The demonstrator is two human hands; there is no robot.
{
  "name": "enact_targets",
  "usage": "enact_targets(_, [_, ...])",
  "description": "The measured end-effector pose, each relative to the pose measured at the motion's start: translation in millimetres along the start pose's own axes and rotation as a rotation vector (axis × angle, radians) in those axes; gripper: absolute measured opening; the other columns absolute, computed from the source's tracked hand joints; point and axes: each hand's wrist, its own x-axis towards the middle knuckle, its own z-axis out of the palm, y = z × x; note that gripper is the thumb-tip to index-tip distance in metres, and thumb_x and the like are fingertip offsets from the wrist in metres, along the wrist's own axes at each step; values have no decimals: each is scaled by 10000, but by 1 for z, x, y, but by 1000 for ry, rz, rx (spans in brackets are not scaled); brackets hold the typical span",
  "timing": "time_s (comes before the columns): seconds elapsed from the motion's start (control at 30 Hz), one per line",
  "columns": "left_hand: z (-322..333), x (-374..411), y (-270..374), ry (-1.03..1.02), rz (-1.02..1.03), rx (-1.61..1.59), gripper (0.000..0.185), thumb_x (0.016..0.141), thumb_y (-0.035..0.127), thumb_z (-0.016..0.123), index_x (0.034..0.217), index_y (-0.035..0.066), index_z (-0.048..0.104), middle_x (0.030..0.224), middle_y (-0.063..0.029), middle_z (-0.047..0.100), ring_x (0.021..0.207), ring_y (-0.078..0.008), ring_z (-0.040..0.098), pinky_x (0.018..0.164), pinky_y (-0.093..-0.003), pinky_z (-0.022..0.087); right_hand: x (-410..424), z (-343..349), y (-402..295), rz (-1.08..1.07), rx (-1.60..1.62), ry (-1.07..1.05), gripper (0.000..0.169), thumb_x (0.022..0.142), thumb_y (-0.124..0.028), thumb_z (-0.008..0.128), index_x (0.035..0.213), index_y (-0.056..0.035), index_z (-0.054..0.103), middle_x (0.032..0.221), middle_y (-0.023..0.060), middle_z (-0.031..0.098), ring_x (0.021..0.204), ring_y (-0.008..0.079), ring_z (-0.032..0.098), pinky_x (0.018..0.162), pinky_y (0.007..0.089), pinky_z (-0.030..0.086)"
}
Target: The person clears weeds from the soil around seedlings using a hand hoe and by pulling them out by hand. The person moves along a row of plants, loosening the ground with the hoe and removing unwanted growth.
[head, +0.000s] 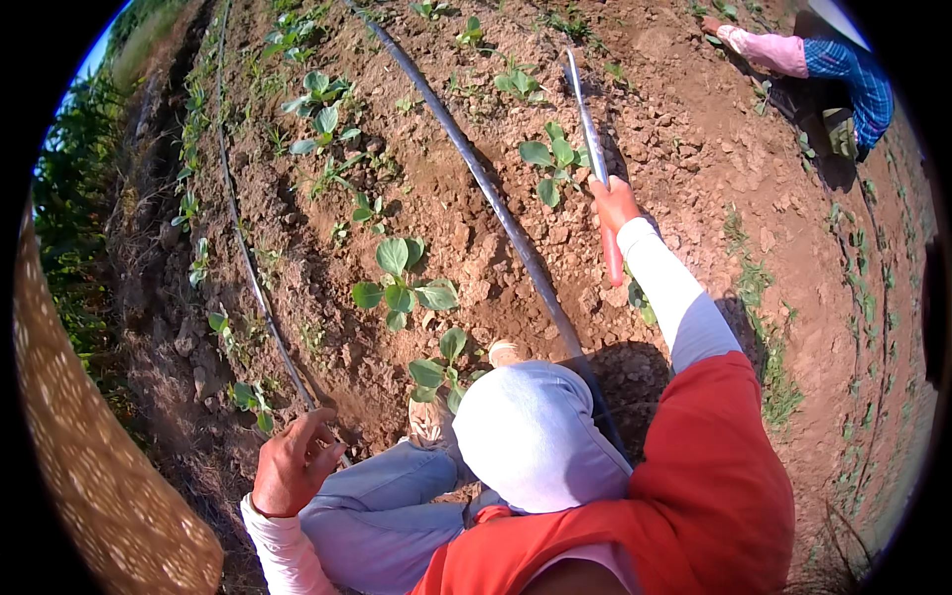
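Note:
My right hand [616, 204] grips the red handle [611, 256] of a long-bladed hand tool, whose narrow metal blade [587, 123] points up and away over the soil. Just left of the blade grows a leafy seedling [554, 156], cabbage-like in look. My left hand [294, 462] is raised at the lower left with curled fingers and holds nothing that I can see. A small seedling [253, 398] stands beside it. More broad-leaved young plants [399, 286] grow in front of my knees. Whether the blade tip touches the ground, I cannot tell.
A thick dark irrigation hose [483, 182] runs past my bent knee, and a thinner one [236, 216] lies farther left. Another person [848, 67] reaches to the ground at the upper right. A woven straw edge [97, 461] fills the left rim. Small weeds [773, 372] grow right of my arm.

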Motion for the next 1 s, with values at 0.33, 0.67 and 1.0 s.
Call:
enact_targets(0.33, [-2, -6, -3, -14, 49, -37, 379, 734, 52, 668, 1083, 6, 529, 746, -73, 575, 547, -144, 563, 513, -260, 444, -52, -18, 30, -86, -102, 39, 324, 865, -310, 548, 762, -9, 486, 543, 71, 501, 405, 180, 519, 403, 324, 425])
enact_targets(0.67, [-2, -7, -3, -17, 68, -58, 387, 733, 58, 671, 1096, 17, 542, 746, -65, 564, 569, -136, 556, 527, -252, 447, -71, 4, 2, -41, -54, 10, 296, 877, -285, 529, 780, -11, 474, 541, 65, 497, 408, 172, 519, 395, 320, 423])
enact_targets(1.0, [-7, -15, -5, 4, 61, -72, 402, 715, 53, 681, 1093, 17, 548, 757, -64, 563, 571, -137, 540, 533, -257, 445, -146, 27, 37, 20, -34, -207, 254, 867, -271, 548, 813, -31, 486, 589, 75, 525, 411, 169, 505, 389, 309, 406])
